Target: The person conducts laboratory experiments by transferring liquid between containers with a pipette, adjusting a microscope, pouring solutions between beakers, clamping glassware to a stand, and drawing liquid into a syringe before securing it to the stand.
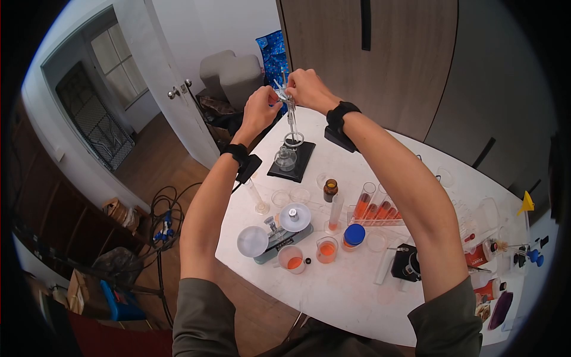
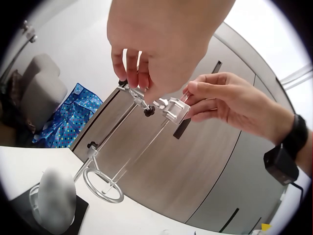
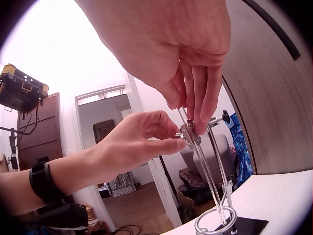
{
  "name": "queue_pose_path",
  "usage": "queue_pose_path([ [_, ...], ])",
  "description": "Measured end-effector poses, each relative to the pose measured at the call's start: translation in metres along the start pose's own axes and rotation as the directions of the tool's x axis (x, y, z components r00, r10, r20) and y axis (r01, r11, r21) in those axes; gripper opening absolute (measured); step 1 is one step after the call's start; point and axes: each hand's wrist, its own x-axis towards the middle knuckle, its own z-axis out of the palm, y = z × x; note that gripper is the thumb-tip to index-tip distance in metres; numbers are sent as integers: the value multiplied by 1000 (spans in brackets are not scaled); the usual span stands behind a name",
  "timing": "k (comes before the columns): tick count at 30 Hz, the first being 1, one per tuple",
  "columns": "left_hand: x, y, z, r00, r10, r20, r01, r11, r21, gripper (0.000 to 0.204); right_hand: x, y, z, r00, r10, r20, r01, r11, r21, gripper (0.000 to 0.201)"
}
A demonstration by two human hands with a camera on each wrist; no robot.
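A metal clamp (image 2: 174, 110) sits high on a retort stand with a black base (image 1: 304, 159). My left hand (image 1: 260, 112) pinches the clamp's small screw between thumb and fingers. From above, my right hand (image 1: 312, 91) pinches a slender glass tube (image 3: 202, 164) near its top, where it passes through the clamp jaws. The tube hangs down toward the metal ring (image 2: 117, 199) lower on the rod. On the black base, beneath the ring, stands a round clear glass flask (image 1: 285, 159).
Nearer on the table are a balance (image 1: 279, 241), beakers of orange liquid (image 1: 326, 251), a brown bottle (image 1: 331, 191), a blue-lidded jar (image 1: 354, 235) and a rack of orange-filled test tubes (image 1: 372, 212). A microscope (image 1: 405, 262) stands right. A wooden cabinet (image 1: 386, 71) is behind.
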Motion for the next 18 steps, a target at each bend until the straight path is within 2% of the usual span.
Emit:
queue_pose_path([
  [1, -1, 5, -2, 994, 102, -43, -97, 990, 102, 22, 0, 0, 0, 1000, -1, -2, 1, 1000, -1, 15],
  [8, -3, 17, -9, 952, 304, -31, -288, 928, 235, 25, -4, -5, -1, 999, 33, -1, -33, 999, -4, 15],
  [10, -2, 17, -5, 915, 397, -63, -352, 867, 351, 27, -3, -5, -1, 999, 33, 2, -33, 999, -12, 16],
  [16, -3, 14, -4, 873, 488, 20, -415, 721, 555, 25, -4, -4, 0, 1000, 7, -24, -8, 1000, -29, 15],
  [17, -5, 15, -5, 873, 488, 20, -415, 720, 556, 25, -3, -4, 1, 1000, 1, -14, -1, 1000, -16, 15],
  [18, -7, 16, -5, 925, 379, -22, -320, 808, 495, 24, -2, -3, 2, 1000, -5, -5, 5, 1000, -3, 15],
])
